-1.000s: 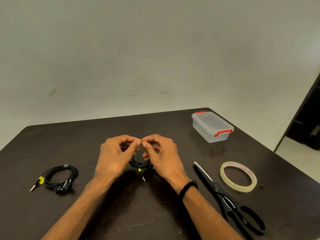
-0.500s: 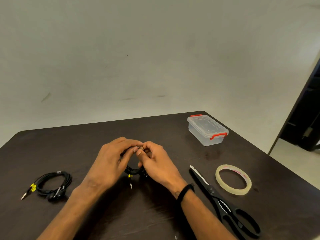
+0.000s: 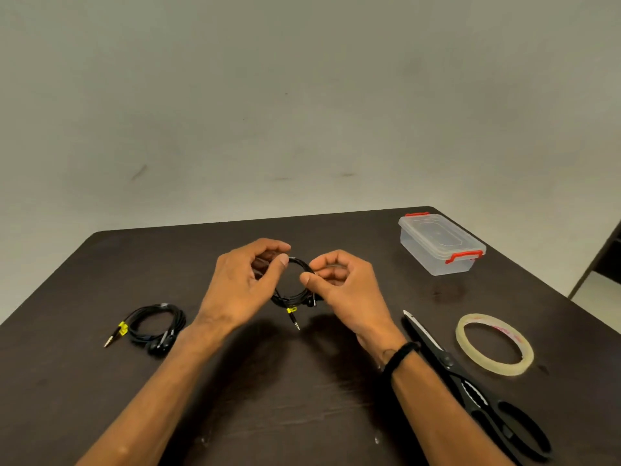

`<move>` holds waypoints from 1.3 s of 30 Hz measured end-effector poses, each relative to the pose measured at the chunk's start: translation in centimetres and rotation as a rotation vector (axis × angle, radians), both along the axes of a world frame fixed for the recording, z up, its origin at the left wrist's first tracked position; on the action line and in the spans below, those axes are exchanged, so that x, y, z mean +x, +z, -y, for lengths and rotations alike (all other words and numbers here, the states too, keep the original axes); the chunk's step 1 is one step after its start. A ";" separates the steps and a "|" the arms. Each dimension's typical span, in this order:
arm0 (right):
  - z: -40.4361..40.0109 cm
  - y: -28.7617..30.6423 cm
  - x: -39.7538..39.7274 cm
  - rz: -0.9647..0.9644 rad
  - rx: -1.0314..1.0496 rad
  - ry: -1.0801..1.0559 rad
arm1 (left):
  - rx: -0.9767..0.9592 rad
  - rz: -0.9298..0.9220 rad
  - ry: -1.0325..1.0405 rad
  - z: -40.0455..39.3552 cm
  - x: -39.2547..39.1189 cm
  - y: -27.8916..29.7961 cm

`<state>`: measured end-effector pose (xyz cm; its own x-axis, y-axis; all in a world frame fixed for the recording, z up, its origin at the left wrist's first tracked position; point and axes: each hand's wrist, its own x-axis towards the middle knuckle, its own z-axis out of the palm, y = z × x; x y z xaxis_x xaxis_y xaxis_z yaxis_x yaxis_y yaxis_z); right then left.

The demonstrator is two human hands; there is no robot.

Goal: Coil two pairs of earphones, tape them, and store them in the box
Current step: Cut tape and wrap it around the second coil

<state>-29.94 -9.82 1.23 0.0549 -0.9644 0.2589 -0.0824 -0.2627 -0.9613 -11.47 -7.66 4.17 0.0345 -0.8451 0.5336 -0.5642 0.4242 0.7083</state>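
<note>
Nearest, below and to the right of the right hand: black scissors, blades closed, matte handles, slim metal tips aimed up toward the wrist. A dark braided band around the right wrist. Just beyond the scissors, flat on the tabletop: a thin ring of clear tape, yellowish and glossy, with faint pink marks on its inner core, too small to read.

Out to the left of the left hand: a second pair of earphones, black cord already wound into a loose oval, yellow tag near the metal plug, two glossy buds at its near edge.

Between the two hands, raised above the dark wood-grain table: the held earphone coil, a round black loop of thin cord, yellow tag and silver jack hanging from its lower edge. Left thumb and curled fingers pinching the loop's left side; right thumb and forefinger pinching its right side. Hands a little apart, joined only by the coil.

Farther off, beyond and to the right of the right hand: a clear plastic box, rectangular with rounded corners, lid on, red clips at both ends. No readable writing anywhere. Behind all, a plain pale wall.
</note>
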 end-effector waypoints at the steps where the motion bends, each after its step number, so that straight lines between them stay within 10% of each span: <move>1: 0.0 0.0 -0.1 -0.002 0.001 0.004 | -0.005 0.034 -0.004 0.0 0.1 -0.1; 15: -1.6 0.4 1.5 0.050 0.079 0.129 | 0.561 -0.207 -0.122 -1.4 2.1 0.9; 30: -12.2 1.2 9.4 -0.458 0.000 0.178 | 0.350 0.437 0.507 -14.8 9.2 0.8; 35: -14.3 2.9 0.6 -0.752 -0.253 -0.099 | 0.226 0.294 0.153 -14.0 2.2 0.4; 39: -16.3 3.7 -9.4 -1.040 -0.059 -0.375 | 0.219 0.252 -0.117 -13.3 -5.5 -1.2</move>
<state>-39.35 6.51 4.90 -0.0206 -0.9530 0.3023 -0.9267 -0.0952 -0.3634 -16.96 5.66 2.98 -0.1792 -0.9307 0.3190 -0.6890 0.3502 0.6345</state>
